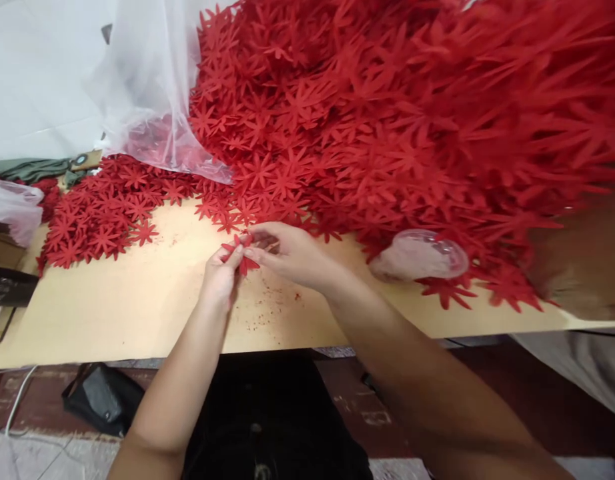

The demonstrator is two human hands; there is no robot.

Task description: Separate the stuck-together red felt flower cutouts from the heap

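Two hands (290, 250), one tub (421, 257), many flowers (307, 107)

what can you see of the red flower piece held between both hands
The red flower-shaped piece has narrow, tapering petals and looks like thin felt or similar fabric. The left hand and right hand pinch it, partly hiding it, so the petals cannot all be counted. It appears held above the tan tabletop, petals spread outward.

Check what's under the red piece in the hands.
Beside the red piece, the pale tabletop shows, with small reddish specks nearby. Whatever lies directly beneath is covered by the piece, the left hand and right hand.
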